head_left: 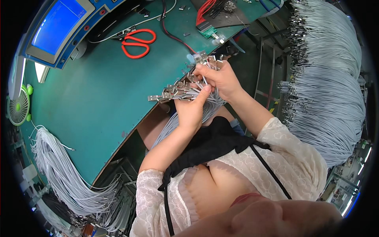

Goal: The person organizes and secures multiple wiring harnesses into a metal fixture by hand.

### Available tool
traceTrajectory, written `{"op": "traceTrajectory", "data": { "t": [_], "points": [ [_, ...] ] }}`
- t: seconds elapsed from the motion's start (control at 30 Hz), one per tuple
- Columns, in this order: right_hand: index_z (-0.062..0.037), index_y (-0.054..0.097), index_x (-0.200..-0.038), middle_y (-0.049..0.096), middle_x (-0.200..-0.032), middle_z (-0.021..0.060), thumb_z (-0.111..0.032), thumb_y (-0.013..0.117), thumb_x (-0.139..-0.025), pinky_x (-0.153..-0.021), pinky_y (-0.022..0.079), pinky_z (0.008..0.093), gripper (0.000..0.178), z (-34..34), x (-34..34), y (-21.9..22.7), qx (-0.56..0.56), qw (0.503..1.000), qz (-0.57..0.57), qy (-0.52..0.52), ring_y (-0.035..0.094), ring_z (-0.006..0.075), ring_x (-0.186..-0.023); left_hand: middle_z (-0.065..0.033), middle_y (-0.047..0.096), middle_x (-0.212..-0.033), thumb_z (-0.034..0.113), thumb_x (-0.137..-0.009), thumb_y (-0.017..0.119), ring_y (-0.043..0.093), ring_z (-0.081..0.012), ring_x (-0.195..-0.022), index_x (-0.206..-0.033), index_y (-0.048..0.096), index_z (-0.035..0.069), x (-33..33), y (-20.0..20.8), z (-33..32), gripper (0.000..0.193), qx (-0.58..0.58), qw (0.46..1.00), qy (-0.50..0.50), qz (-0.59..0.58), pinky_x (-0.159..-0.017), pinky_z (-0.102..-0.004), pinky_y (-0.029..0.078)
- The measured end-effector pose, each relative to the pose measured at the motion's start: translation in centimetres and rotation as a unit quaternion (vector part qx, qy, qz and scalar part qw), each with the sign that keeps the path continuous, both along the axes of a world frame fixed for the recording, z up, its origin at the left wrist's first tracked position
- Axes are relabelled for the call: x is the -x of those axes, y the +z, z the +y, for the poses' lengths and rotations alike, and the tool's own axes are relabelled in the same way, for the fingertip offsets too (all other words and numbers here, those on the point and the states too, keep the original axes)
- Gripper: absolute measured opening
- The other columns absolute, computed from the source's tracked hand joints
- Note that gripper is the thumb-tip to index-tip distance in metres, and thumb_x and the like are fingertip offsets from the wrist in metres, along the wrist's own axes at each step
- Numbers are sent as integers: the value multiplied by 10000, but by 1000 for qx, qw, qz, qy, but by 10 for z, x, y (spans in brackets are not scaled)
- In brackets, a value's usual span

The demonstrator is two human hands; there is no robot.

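My left hand (191, 111) is closed round a bundle of grey USB cables (169, 127), just past the table's front edge. Bare metal USB plugs (169, 93) fan out to the left above its fingers. My right hand (223, 80) is closed at the upper end of the same bundle, thumb against the fingers. More metal plugs (202, 56) stick up beyond its fingertips, near the table edge. The cables hang down from both hands over my lap. Where each cable runs between the hands is partly hidden by the fingers.
On the green table (98, 102) lie red-handled scissors (136, 43) and a small green circuit board (209, 31) with wires. A blue-framed instrument (59, 27) stands at the far left, near a green fan (18, 106). Grey cable bundles lie at left (59, 166) and right (327, 79).
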State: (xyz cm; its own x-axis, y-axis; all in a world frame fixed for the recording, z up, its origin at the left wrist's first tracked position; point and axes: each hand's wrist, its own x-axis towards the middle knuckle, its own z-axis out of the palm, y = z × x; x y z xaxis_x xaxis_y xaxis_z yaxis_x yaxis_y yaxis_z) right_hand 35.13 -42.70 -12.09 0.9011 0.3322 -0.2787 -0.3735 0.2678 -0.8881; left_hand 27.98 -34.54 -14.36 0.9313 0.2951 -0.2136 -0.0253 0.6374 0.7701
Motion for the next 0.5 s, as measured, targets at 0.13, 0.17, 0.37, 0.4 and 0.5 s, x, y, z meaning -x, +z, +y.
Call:
{"op": "traceTrajectory", "data": {
  "t": [0.13, 0.17, 0.37, 0.4, 0.5],
  "points": [
    [-20, 549, -692, 515, -580, 7, -137, 613, -753, -418, 323, 186, 146, -3, 5, -2, 14, 1000, -23, 12, 422, 48, -462, -19, 542, -806, -15, -705, 654, 511, -91, -716, -835, 496, 39, 7, -9, 2, 212, -3, 999, -20, 28, -635, -221, 421],
    [-13, 558, -691, 524, -586, 12, -134, 611, -750, -409, 321, 193, 145, -7, 8, -1, 8, 1000, -23, 8, 416, 46, -460, -19, 542, -806, -15, -705, 654, 511, -91, -716, -835, 496, 39, 8, -10, 2, 212, -3, 999, -19, 28, -635, -221, 421],
    [-11, 575, -698, 534, -585, 13, -118, 621, -733, -413, 329, 200, 121, -14, -5, -2, 19, 1000, 14, 10, 438, 45, -477, -29, 542, -811, -24, -698, 655, 520, -103, -732, -836, 479, 29, 6, -8, 2, 230, 11, 1000, -14, 8, -648, -232, 431],
    [-20, 565, -712, 539, -597, 18, -114, 628, -730, -420, 338, 195, 115, -14, -5, -2, 10, 1000, 25, 9, 446, 48, -483, -30, 541, -811, -26, -697, 655, 522, -106, -733, -837, 476, 27, 4, -7, 2, 233, 12, 1000, -7, 2, -650, -234, 433],
    [-36, 547, -739, 548, -619, 27, -108, 641, -722, -432, 355, 184, 120, -12, -6, -1, -7, 999, 48, 9, 462, 53, -497, -30, 540, -811, -29, -700, 650, 522, -107, -734, -850, 477, 25, 0, -6, 2, 235, 8, 1000, -2, 15, -651, -232, 432]
  ]
}}
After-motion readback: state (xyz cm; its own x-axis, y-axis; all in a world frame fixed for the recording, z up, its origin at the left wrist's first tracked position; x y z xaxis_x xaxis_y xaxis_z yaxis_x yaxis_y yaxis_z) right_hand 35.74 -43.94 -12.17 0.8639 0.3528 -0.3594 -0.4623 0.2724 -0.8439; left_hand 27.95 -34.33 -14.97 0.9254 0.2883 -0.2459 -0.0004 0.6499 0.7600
